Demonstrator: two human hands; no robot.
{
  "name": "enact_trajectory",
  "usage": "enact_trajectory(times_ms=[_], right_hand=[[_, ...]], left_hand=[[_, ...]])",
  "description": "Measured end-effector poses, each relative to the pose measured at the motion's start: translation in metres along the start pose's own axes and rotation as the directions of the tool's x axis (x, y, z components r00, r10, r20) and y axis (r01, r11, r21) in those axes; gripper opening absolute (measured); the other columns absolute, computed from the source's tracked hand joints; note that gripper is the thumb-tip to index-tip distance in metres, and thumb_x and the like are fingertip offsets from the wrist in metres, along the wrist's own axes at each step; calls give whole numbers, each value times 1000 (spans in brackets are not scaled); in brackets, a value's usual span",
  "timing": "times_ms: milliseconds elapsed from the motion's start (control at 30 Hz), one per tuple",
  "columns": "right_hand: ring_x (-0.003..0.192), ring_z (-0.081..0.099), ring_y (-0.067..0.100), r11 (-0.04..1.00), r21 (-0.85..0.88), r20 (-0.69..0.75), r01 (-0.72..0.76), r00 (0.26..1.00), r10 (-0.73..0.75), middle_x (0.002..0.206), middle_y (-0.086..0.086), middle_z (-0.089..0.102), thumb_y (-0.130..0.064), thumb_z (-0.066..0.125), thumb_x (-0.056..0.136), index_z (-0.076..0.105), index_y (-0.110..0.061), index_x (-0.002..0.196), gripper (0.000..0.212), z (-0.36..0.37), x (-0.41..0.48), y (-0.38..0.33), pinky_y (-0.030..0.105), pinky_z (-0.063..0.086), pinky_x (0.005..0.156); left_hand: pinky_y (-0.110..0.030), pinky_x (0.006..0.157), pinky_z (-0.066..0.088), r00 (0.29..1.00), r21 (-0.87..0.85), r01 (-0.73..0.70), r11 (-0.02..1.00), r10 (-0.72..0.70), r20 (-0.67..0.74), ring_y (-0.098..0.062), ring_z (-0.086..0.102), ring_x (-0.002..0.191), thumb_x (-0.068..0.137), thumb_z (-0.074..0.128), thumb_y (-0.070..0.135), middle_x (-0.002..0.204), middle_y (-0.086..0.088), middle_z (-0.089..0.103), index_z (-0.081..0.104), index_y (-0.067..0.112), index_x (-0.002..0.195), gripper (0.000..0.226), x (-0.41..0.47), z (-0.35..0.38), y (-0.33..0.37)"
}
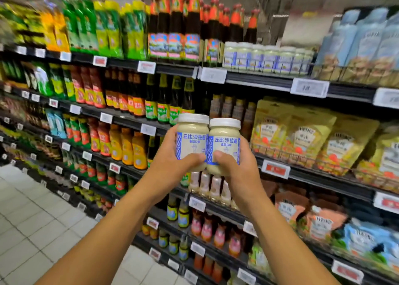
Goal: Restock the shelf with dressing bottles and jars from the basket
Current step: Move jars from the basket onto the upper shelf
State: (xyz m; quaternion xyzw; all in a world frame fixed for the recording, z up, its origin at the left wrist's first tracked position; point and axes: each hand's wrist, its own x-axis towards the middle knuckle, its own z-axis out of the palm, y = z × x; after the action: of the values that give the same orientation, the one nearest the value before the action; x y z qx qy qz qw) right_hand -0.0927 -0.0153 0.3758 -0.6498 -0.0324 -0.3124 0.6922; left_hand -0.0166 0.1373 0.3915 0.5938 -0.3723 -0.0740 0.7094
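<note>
I hold two identical salad dressing jars side by side in front of the shelf, touching each other. Each has a white lid, creamy contents and a blue-and-white label. My left hand [172,166] grips the left jar [192,138] from below and behind, thumb across its label. My right hand [235,170] grips the right jar [224,141] the same way. A row of matching white-lidded jars [265,58] stands on the upper shelf, above and to the right of my hands. No basket is in view.
Shelves run from left to right, packed with sauce bottles [179,25], green pouches [103,27], yellow pouches [302,138] and pale blue pouches [367,36]. Price tags [309,87] line the shelf edges. White tiled floor [32,220] lies at lower left.
</note>
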Motion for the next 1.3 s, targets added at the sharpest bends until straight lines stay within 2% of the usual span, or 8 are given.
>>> enact_trajectory(times_ms=[200,467,733,833,967,1067,1200,1300], right_hand=[[102,70,26,995,28,-30,97,995,-96,114,6,71,-45,75,73,54,-22,126,62,10,35,-26,35,56,73],[99,71,18,973,-75,-53,218,974,-222,110,-1,73,-49,69,78,55,-25,123,54,-15,99,-53,30,56,73],[86,69,5,921,-222,-39,320,941,-337,96,-9,74,-37,61,87,56,-19,116,34,-57,186,-82,17,52,70],[83,67,1,885,-284,-35,370,918,-395,94,-9,71,-36,59,86,56,-18,115,34,-69,220,-104,16,52,69],[100,67,22,873,-280,3,399,910,-415,116,16,69,-33,61,86,53,-4,128,52,-80,261,-133,36,57,85],[94,66,21,874,-303,-4,380,917,-400,103,11,69,-32,66,86,59,-5,122,45,-93,284,-148,40,56,86],[86,70,13,860,-383,12,338,932,-362,89,-1,75,-34,72,81,66,-12,109,36,-109,313,-157,34,60,79],[84,71,12,838,-494,4,232,965,-264,86,-2,75,-33,77,83,69,-16,98,23,-121,332,-159,35,60,80]], left_hand=[[-25,75,56,994,23,-108,994,107,37,-14,70,103,77,72,18,113,5,70,46,23,132,61,38,-6,29],[-25,75,57,970,10,-223,975,221,102,-12,69,103,78,72,20,115,4,69,43,24,133,62,110,10,46],[-26,81,53,943,-61,-295,953,301,144,-10,67,99,78,62,24,118,-5,66,42,15,134,61,213,43,57],[-17,72,51,931,-52,-343,938,347,116,0,65,86,86,61,18,110,-2,63,41,11,135,54,252,54,72],[-12,69,50,910,-10,-382,924,378,170,8,64,81,99,55,13,108,2,60,38,15,134,39,300,59,88],[-19,77,53,891,11,-398,917,384,245,1,68,91,98,59,18,111,1,67,44,14,131,37,328,61,100],[-29,77,60,856,2,-405,914,378,353,-12,72,87,95,62,9,89,3,76,63,19,98,11,370,57,107],[-35,78,62,861,53,-360,932,310,404,-20,74,92,89,70,8,96,-8,77,67,13,99,11,400,51,102]])
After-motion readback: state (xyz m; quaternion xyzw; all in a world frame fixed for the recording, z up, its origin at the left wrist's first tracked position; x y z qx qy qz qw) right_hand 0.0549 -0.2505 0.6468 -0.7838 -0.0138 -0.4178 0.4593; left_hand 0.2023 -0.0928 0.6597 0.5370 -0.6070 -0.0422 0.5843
